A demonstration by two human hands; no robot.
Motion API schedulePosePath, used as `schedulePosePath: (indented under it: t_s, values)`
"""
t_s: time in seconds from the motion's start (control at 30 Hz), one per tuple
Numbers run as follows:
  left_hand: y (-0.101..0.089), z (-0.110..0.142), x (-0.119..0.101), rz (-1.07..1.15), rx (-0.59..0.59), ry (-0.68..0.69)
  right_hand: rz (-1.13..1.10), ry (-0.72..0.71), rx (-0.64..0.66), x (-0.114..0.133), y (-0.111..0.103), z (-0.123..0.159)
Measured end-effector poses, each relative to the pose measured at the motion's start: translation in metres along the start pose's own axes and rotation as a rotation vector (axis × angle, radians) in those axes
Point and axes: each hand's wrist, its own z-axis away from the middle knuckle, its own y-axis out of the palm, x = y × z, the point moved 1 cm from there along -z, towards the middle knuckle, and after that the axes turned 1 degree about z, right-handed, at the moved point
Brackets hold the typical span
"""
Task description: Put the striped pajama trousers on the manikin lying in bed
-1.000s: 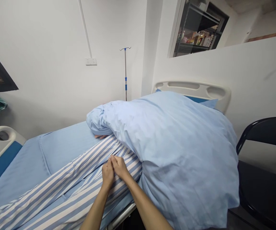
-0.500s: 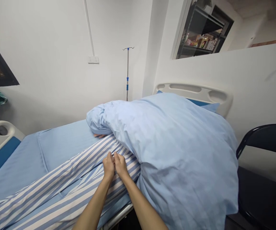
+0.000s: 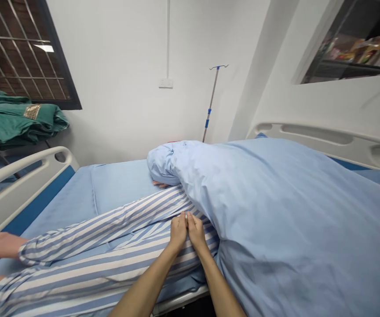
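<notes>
My left hand (image 3: 178, 231) and my right hand (image 3: 195, 230) are side by side, both closed with the thumbs on top. Whatever is in the fingers, if anything, is hidden. They are over the upper thigh of blue-and-white striped trousers (image 3: 111, 275), worn by a person lying on the bed; I cannot tell whether they press on the cloth. Just right of my hands, a light blue quilt (image 3: 275, 198) covers the rest of that person. A few of the person's fingers (image 3: 161, 185) show under its left edge. A bare foot (image 3: 0, 245) extends toward the bed's end.
The bed has a pale footboard (image 3: 38, 185) at left and a headboard (image 3: 325, 134) at right. A drip stand (image 3: 210, 103) rises behind it by the wall. Green cloth (image 3: 15, 121) is piled below the barred window. A metal bed rail (image 3: 180, 300) runs along the near side.
My view has turned left, bringing the person's feet, the barred window and more green cloth into sight; the chair has left it. My hands remain closed together over the striped trousers.
</notes>
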Motion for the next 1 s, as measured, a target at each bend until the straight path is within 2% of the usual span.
schedulePosePath:
  t_s: [0.1,0.17,0.3,0.47,0.57,0.7,0.77,0.83,0.9,1.0]
  values:
    - [0.009,-0.002,-0.003,0.2,-0.074,-0.036,-0.032,0.039,-0.04,-0.004,-0.002,0.001]
    - [0.011,-0.002,-0.002,0.221,-0.106,-0.053,-0.025,0.044,-0.035,-0.003,-0.001,0.001]
    - [0.008,0.004,0.002,-0.011,-0.079,-0.019,0.052,0.048,0.0,0.01,-0.002,-0.003]
    - [0.007,0.011,-0.001,-0.335,-0.024,0.04,0.181,-0.027,0.012,0.025,-0.013,-0.009]
    - [0.006,0.013,-0.001,-0.387,-0.009,0.032,0.251,0.002,-0.001,0.014,-0.018,-0.008]
    - [-0.001,0.014,0.004,-0.339,0.024,0.065,0.351,0.07,-0.044,-0.004,-0.02,-0.003]
    - [-0.014,0.017,0.008,-0.331,0.021,0.066,0.39,0.067,-0.055,-0.007,-0.019,-0.002]
    - [-0.035,0.021,0.014,-0.346,0.003,0.056,0.424,0.052,-0.066,-0.005,-0.017,0.0]
    - [-0.067,0.03,0.02,-0.362,-0.024,0.049,0.471,0.036,-0.068,-0.002,-0.014,0.001]
    - [-0.129,0.048,0.031,-0.37,-0.087,0.039,0.558,0.002,-0.052,0.0,-0.01,0.003]
